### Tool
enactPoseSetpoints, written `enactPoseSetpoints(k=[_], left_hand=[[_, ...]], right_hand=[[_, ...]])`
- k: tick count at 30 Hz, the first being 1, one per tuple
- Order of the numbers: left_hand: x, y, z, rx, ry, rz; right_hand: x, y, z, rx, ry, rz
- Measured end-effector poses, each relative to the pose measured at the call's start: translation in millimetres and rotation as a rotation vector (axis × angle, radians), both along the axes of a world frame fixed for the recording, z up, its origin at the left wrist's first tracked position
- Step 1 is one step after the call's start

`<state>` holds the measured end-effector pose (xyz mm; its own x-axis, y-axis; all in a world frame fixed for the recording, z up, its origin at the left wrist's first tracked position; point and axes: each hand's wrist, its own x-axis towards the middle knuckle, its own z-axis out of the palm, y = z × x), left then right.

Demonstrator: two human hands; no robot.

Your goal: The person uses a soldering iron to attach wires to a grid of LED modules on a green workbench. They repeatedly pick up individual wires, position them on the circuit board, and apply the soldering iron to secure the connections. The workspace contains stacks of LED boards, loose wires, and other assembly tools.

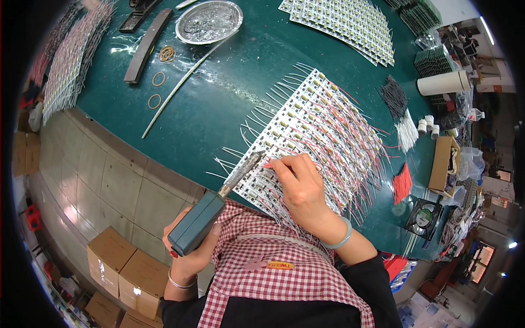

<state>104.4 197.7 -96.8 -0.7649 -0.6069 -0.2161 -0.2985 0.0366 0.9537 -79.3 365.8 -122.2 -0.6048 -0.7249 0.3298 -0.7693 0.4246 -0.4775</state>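
My left hand [188,240] is wrapped round the dark green grip of a soldering gun [198,223]. Its blackened metal tip [249,165] reaches over a white circuit board panel [290,128], close to my right fingers. My right hand [299,186] pinches a short red wire [268,165] at the board's surface. Rows of small yellowish components cover the panel. White wires stick out along its left edge, and many red and white wires fan out over its right side. Whether the tip touches the board cannot be made out.
Loose red wires [402,183], black wires [394,97] and white wires [406,131] lie in bundles on the right. A metal dish [209,22], rubber bands [167,53] and a thin rod [183,87] lie at the back left. More panels [344,27] stand behind; a small fan [423,218] is at right.
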Motion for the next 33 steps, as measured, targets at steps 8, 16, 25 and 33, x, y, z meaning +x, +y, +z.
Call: enactPoseSetpoints(k=[8, 16, 25, 33], left_hand=[[7.8, -2.3, -1.3, -0.095, 0.002, 0.006], [8.0, -4.4, 1.5, -0.125, 0.073, -0.07], [5.8, -6.6, 7.2, -0.171, 0.056, -0.121], [2.6, -5.0, 3.3, -0.195, 0.098, -0.102]], right_hand=[[7.0, -0.9, 12.4, -0.061, 0.068, 0.031], [16.6, -1.2, -2.8, -0.028, 0.027, 0.029], [18.3, -3.4, -0.1, -0.018, 0.035, 0.024], [19.9, -3.4, 0.0, 0.006, 0.035, 0.034]])
